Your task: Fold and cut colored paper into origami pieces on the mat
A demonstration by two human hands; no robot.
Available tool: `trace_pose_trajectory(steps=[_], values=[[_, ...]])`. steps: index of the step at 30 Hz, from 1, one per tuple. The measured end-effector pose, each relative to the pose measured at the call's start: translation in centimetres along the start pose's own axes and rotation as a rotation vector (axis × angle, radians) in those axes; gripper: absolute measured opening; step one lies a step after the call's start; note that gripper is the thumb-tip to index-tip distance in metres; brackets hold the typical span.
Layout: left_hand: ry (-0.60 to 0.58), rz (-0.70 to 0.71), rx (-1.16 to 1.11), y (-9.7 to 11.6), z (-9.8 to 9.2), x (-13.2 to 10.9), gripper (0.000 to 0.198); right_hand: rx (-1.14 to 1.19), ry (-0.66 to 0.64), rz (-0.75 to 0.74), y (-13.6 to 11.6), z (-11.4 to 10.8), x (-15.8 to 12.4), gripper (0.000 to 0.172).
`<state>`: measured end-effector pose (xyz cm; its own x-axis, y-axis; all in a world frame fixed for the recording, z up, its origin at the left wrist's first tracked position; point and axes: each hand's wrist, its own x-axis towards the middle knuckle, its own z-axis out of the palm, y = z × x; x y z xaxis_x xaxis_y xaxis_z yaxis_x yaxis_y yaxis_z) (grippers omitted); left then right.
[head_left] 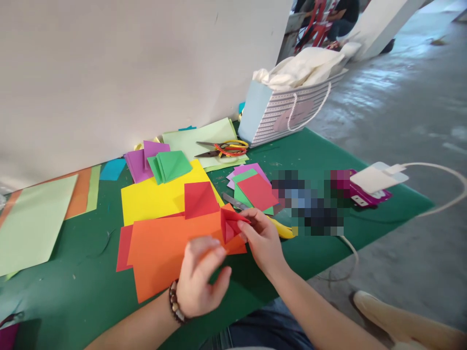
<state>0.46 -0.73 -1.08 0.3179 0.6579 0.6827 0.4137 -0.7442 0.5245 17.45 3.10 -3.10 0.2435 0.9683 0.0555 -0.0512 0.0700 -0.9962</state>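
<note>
Pinched between the thumb and fingers of my right hand [260, 238] is a folded piece of red paper [229, 224], its creased flaps standing partly apart. My left hand [204, 274], with a beaded bracelet on the wrist, hovers just left of it, fingers curved and apart, holding nothing. Beneath both hands lies a large orange sheet [164, 248] over a red one [124, 248]. Another folded red square [200, 199] rests at the edge of the yellow sheet [153, 197]. A grey-bladed cutter [233, 201] with a yellow handle lies partly hidden behind my right hand.
Folded green papers [171, 166] and purple papers [136, 163] sit near the wall. Scissors [226, 148] lie on pale green sheets, beside a striped paper bag [292, 109]. Small coloured cards [257, 190] are at centre right. A white power bank [377, 177] with a cable rests near the table's right edge.
</note>
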Motion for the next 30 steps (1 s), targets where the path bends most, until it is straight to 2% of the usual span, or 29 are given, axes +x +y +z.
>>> trace_pose_trajectory(steps=[2, 3, 5, 8, 11, 15, 21, 24, 25, 28, 30], values=[[-0.095, 0.167, 0.003, 0.5, 0.2, -0.3, 0.046, -0.007, -0.001, -0.021, -0.2, 0.1, -0.2, 0.013], [-0.139, 0.185, 0.005, 0.6, 0.3, -0.3, 0.042, -0.012, 0.0, -0.035, -0.4, 0.1, -0.3, 0.013], [-0.183, 0.135, 0.04, 0.8, 0.4, -0.2, 0.038, -0.019, 0.006, -0.06, -0.6, 0.2, -0.4, 0.013], [-0.144, 0.014, 0.126, 0.6, 0.4, 0.2, 0.039, -0.021, 0.023, -0.072, -0.8, 0.3, -0.4, 0.021], [-0.107, -0.022, 0.178, 0.4, 0.3, 0.4, 0.041, -0.013, 0.02, -0.054, -0.9, 0.3, -0.4, 0.023], [-0.132, 0.031, 0.24, 0.4, 0.5, -0.1, 0.047, -0.008, -0.004, -0.057, -1.0, 0.4, -0.4, 0.023], [-0.15, 0.137, 0.37, 0.2, 1.1, -0.3, 0.069, -0.052, 0.017, -0.102, -0.8, 0.4, -0.3, 0.024], [-0.259, 0.094, 0.426, 0.2, 1.1, 0.0, 0.065, -0.073, 0.01, -0.126, -0.9, 0.5, -0.4, 0.021], [-0.26, 0.081, 0.434, 0.2, 1.0, 0.1, 0.063, -0.083, 0.008, -0.131, -1.0, 0.5, -0.4, 0.02], [-0.162, 0.104, 0.445, 0.3, 0.8, 0.4, 0.055, -0.108, 0.006, -0.142, -1.1, 0.4, -0.5, 0.019], [-0.174, 0.104, 0.461, 0.4, 0.7, 0.5, 0.047, -0.123, 0.008, -0.155, -1.0, 0.4, -0.5, 0.019]])
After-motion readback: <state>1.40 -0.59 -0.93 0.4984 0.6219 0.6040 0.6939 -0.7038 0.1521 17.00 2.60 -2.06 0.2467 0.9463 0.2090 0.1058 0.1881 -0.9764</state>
